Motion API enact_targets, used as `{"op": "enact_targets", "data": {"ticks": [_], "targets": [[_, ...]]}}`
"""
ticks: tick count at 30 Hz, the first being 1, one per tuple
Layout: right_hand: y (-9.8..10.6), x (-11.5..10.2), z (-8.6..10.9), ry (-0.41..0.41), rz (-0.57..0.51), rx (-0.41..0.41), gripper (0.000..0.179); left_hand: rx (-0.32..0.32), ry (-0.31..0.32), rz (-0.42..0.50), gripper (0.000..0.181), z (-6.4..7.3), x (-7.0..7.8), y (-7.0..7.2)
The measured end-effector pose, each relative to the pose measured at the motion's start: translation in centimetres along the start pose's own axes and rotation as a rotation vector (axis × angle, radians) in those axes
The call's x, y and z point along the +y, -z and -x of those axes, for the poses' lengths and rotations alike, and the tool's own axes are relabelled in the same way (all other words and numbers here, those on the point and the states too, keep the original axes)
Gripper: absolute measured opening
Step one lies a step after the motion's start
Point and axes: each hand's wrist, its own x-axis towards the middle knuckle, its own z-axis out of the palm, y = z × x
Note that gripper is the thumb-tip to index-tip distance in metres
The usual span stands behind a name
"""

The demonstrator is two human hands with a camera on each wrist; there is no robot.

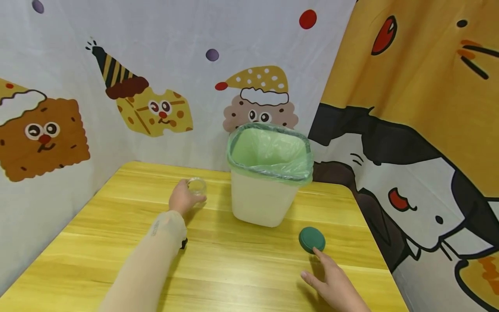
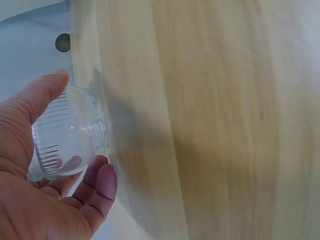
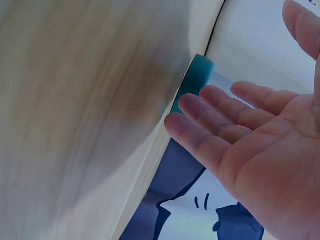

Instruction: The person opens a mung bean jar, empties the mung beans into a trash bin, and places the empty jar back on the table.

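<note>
A small clear glass jar (image 1: 198, 186) with ribbed sides stands upright toward the far left of the table. My left hand (image 1: 183, 199) holds it around the side. In the left wrist view, the thumb lies along one side of the glass jar (image 2: 70, 132) and the curled fingers (image 2: 92, 192) along the other. At the right lies a round dark green lid (image 1: 312, 239), flat on the wood. Beside it is my right hand (image 1: 331, 279), index fingertip at the lid's near edge. The right wrist view shows that hand's fingers (image 3: 220, 135) spread loosely, overlapping the green lid (image 3: 200, 72).
Between the hands, toward the back, a whitish bin (image 1: 261, 197) with a green bag liner (image 1: 269, 173) over its rim stands on the yellow wood-grain table (image 1: 234, 268). Cartoon-printed curtains (image 1: 156, 30) hang right behind the table and along its right side.
</note>
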Motion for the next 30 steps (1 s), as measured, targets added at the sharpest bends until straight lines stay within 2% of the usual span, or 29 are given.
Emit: {"op": "enact_targets", "data": {"ticks": [4, 13, 19, 24, 30], "targets": [[-0.1, 0.2, 0.1, 0.000, 0.001, 0.004, 0.097, 0.012, -0.004, 0.002, 0.102, -0.7, 0.3, -0.5], [-0.2, 0.3, 0.2, -0.007, 0.000, 0.008, 0.098, 0.041, 0.047, 0.028, 0.103, -1.5, 0.2, -1.6], [-0.3, 0.4, 0.3, -0.008, -0.001, 0.009, 0.097, 0.072, 0.085, 0.058, 0.103, -1.1, 0.9, -2.1], [-0.4, 0.4, 0.2, -0.018, -0.002, 0.008, 0.098, 0.143, 0.138, 0.123, 0.103, -0.6, 1.7, -3.1], [-0.5, 0.4, 0.1, -0.029, -0.002, 0.001, 0.099, 0.209, 0.162, 0.135, 0.108, -0.2, 2.1, -3.7]]}}
